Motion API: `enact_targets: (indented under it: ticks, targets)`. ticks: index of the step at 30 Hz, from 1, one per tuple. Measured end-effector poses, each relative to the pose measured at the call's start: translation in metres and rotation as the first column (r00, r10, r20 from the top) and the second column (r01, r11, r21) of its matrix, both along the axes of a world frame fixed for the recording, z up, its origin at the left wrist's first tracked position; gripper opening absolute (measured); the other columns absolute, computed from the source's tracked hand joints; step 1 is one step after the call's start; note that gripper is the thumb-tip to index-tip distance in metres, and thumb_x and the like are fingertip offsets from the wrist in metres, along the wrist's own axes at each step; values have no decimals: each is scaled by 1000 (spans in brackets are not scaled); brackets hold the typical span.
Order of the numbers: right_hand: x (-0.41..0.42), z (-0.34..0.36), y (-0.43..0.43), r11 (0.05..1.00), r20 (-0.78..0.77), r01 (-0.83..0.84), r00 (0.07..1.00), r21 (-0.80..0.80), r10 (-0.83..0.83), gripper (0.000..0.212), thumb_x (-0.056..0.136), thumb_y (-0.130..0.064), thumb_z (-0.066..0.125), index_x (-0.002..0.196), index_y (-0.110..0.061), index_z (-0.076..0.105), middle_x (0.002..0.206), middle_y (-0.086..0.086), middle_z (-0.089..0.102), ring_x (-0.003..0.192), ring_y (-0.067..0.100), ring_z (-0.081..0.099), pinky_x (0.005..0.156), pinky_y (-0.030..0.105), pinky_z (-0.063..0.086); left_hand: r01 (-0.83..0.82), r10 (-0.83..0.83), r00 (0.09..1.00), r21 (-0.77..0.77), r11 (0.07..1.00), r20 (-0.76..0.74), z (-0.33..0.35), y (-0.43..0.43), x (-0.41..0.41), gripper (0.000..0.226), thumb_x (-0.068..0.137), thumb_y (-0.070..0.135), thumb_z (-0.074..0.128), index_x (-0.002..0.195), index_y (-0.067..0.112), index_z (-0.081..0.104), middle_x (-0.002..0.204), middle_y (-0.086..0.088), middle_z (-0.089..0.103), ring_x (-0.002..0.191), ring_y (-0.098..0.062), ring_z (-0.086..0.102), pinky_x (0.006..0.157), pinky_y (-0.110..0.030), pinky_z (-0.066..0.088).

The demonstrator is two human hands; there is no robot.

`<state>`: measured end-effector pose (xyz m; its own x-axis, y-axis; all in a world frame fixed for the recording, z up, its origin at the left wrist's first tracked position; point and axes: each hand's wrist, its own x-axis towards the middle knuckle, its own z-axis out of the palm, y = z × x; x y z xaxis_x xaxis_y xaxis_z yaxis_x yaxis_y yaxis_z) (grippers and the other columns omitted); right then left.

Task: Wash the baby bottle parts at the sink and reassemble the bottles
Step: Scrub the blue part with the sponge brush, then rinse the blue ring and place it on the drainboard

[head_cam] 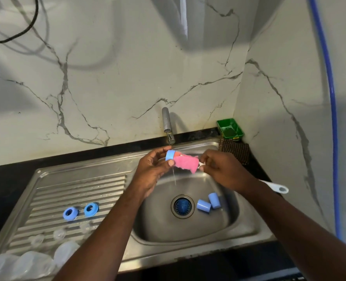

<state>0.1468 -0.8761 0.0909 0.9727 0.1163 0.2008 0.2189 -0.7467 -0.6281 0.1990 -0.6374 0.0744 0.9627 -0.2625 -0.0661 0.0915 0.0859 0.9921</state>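
Forearms (107, 230) spanned the sink (188, 230) toward twelve o'clock, where the left hand (155, 169) kept its grip around a blue cap (170, 155) under the tap (166, 120) while the right hand (224, 169) pinched the sponge brush (186, 164) in its grip, which was best twisted deep inside.

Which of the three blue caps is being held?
The cap at the tap, gripped by the left hand against the pink sponge; the other two lie in the basin.

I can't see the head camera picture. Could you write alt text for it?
Over a steel sink, a person's left hand holds a blue cap while the right hand holds a pink sponge brush against it. Two more blue caps lie in the basin; two blue rings and clear bottles rest on the drainboard.
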Motion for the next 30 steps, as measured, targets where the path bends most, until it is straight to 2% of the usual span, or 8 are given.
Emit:
enact_targets:
  ticks: [3, 9, 12, 15, 19, 24, 27, 30]
  targets:
    - [-2, -1, -2, 996, -9, 35, 999, 77, -34, 31, 71, -19, 85, 80, -29, 57, 69, -5, 60, 63, 11, 57, 63, 37, 49, -13, 13, 1000, -22, 1000, -13, 3, -4, -2, 44, 81, -4, 73, 121, 15, 66, 116, -3, 74, 115, -24, 67, 96, -44, 56]
    - [-2, -11, -5, 1000, 58, -4, 998, 10, 3, 24, 92, -23, 67, 70, -14, 65, 55, -5, 58, 56, 13, 59, 61, 38, 51, -54, 54, 998, -27, 998, -25, 1, -9, -10, 48, 75, 3, 77, 121, 14, 67, 119, -6, 72, 116, -26, 66, 95, -42, 57]
    - [-7, -12, -1, 996, -52, -51, 997, 80, 55, 20, 95, -17, 62, 81, -4, 68, 60, 0, 64, 58, 9, 60, 59, 30, 46, -66, 66, 998, 1, 998, -23, -6, -12, -13, 45, 82, -2, 74, 124, 11, 65, 119, -7, 72, 115, -26, 67, 95, -42, 56]
    - [-10, -21, -1, 993, -153, -17, 988, 117, 35, 15, 90, -26, 71, 84, -13, 67, 54, -9, 56, 52, -4, 54, 51, 15, 35, -61, 60, 997, -15, 998, -55, -12, -16, -19, 44, 84, -7, 71, 126, 6, 63, 118, -9, 73, 112, -25, 69, 96, -41, 56]
    - [-15, -37, -9, 985, -246, -14, 968, 171, 57, 35, 90, -29, 72, 68, -3, 61, 46, -7, 45, 45, 6, 41, 49, 22, 29, -58, 52, 994, -67, 996, -95, -24, -17, -20, 43, 88, -11, 63, 129, 2, 60, 120, -11, 72, 113, -27, 68, 95, -40, 57]
    - [-28, -70, -29, 930, -320, 300, 921, 212, -224, 34, 98, -26, 58, 68, -12, 60, 51, -4, 52, 48, 9, 48, 56, 29, 38, -130, 89, 970, -174, 976, -224, -44, -22, -11, 39, 97, -3, 55, 136, 0, 55, 123, -16, 66, 112, -30, 65, 95, -41, 56]
    - [-42, -82, -50, 906, -299, 419, 873, 57, -385, 34, 96, -22, 59, 63, -17, 56, 57, -2, 58, 64, 25, 59, 63, 32, 38, -110, 50, 951, -184, 977, -306, -58, -27, -15, 36, 99, 4, 55, 135, 4, 56, 115, -15, 69, 104, -36, 68, 88, -42, 59]
    - [-56, -91, -67, 832, -281, 548, 788, -87, -548, 17, 95, -23, 60, 83, -11, 65, 86, 14, 70, 89, 36, 65, 74, 35, 43, -40, -27, 936, -183, 982, -352, -71, -28, -18, 33, 97, 2, 57, 129, 10, 61, 119, -17, 68, 106, -37, 69, 88, -41, 60]
